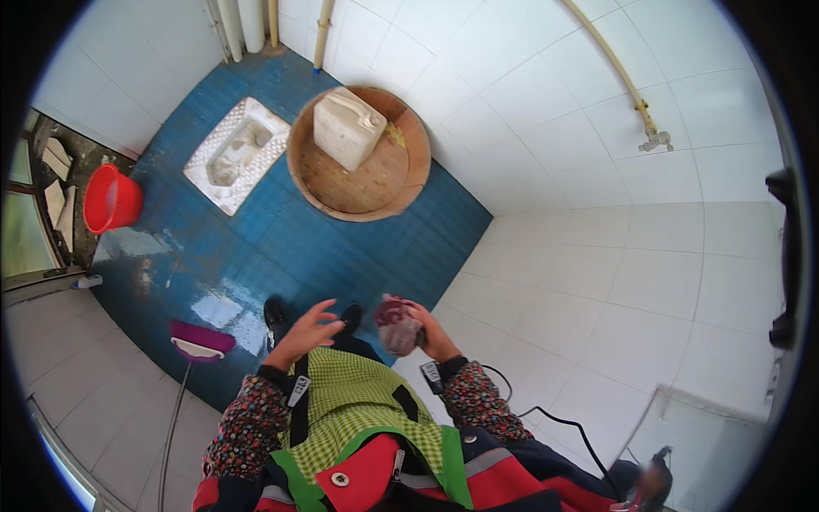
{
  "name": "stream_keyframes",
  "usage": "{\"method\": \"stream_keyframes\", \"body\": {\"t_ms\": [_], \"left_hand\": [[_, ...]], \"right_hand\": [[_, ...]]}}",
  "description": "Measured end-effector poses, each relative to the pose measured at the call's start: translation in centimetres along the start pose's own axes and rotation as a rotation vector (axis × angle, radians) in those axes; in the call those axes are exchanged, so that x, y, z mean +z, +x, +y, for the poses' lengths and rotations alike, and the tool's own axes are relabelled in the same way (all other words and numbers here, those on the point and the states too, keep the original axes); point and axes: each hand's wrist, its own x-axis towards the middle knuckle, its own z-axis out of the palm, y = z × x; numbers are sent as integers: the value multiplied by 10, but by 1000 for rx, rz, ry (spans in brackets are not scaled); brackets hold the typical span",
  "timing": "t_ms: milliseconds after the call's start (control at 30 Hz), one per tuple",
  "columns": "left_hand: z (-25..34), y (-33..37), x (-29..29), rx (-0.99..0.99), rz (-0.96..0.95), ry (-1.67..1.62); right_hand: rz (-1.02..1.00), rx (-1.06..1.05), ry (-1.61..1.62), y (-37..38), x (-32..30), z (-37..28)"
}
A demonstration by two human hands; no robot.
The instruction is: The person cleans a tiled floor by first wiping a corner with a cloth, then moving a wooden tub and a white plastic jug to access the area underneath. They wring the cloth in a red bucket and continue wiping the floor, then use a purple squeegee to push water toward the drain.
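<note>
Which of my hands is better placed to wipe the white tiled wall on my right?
Probably your right hand: it holds the crumpled cloth and looks nearer that wall. Your left hand is empty, fingers spread.

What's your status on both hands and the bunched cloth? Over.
Right hand gripping bunched cloth. Left hand open, empty. Purple broom to the left, wooden tub ahead, both apart from hands.

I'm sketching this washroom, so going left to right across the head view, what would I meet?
Red bucket → white squat toilet → open left hand → mauve bundle, perhaps cloth, in the right hand → wall tap.
</note>
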Motion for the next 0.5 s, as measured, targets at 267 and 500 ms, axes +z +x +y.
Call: {"method": "stream_keyframes", "body": {"t_ms": [267,500], "left_hand": [[-9,110,97,364,-4,336],[17,182,129,426,-229,329]], "right_hand": [[-19,64,-124,47,5,-38],[221,97,-299,63,-61,-97]]}}
